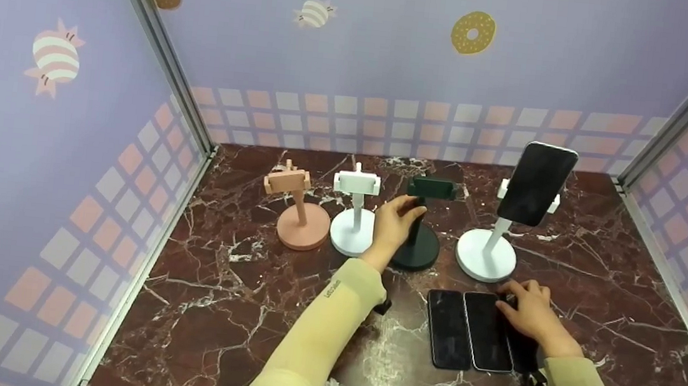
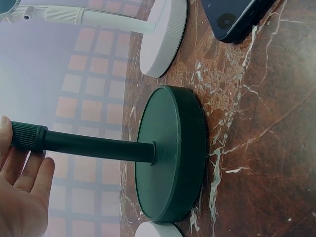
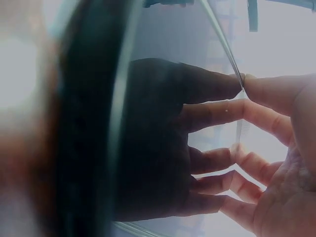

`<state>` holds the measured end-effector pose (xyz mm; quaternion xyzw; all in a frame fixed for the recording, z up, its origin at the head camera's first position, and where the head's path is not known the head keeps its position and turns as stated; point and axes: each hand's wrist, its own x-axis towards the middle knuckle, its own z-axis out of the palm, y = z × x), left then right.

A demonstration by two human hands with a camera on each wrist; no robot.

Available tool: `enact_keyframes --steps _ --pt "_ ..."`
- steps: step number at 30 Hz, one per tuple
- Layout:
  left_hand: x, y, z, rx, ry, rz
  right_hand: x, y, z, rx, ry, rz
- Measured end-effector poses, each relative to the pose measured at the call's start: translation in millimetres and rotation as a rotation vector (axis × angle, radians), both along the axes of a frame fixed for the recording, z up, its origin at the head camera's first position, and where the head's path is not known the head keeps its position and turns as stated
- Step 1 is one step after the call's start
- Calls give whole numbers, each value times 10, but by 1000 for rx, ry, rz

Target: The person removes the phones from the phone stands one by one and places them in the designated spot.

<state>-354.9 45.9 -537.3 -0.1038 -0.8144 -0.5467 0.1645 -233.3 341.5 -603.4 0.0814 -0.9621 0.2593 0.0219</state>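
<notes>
A dark green phone stand [image 1: 419, 239] [image 2: 173, 153] stands third in a row of stands on the marble table [image 1: 242, 310]. My left hand [image 1: 402, 215] [image 2: 24, 187] is at its upright stem [image 2: 94, 145]. The stem runs between the thumb and the fingers [image 2: 34, 170], which lie straight beside it. Three dark phones lie flat side by side near the front: the left one [image 1: 448, 328], the middle one [image 1: 488, 331] and a right one [image 1: 522, 355] [image 3: 163, 148]. My right hand [image 1: 530, 308] [image 3: 276, 148] rests over the right one, and its fingertips [image 3: 232, 81] touch the glass at the edge.
A pink stand [image 1: 300, 214] and a white stand [image 1: 354, 213] are left of the green one. To the right, another white stand [image 1: 486, 253] [image 2: 165, 34] holds a black phone [image 1: 537, 182]. Purple walls close off the left, back and right.
</notes>
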Motion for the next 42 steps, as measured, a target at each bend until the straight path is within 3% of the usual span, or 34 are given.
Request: enact_keyframes --steps 12,27,37,42 --pt "25 18 7 31 -21 -6 21 -2 -1 -14 -10 -10" --pt "118 72 -19 110 19 39 22 -14 31 6 3 -12" --pt "173 24 -126 102 -120 161 12 25 89 -18 20 -6" --pt "235 48 -160 102 -147 129 -14 64 175 -42 18 -3"
